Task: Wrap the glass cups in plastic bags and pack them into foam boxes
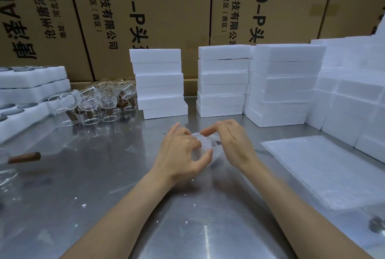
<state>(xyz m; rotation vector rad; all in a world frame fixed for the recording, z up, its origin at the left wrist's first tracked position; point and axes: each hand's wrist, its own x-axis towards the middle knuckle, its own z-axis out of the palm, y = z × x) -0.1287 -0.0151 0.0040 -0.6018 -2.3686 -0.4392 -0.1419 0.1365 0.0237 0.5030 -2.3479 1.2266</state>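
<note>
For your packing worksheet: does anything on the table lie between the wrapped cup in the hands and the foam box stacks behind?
Nothing visible does. Both hands, left and right, hold the wrapped cup; bare table runs to the foam boxes.

Steel table w/ cardboard cartons behind

Even overhead light, soft glare on steel table, blurred hands, wide-angle edge warping

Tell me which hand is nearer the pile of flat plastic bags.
Right. The right hand sits just left of the plastic bags; the left hand lies farther left, beyond the wrapped cup.
</note>
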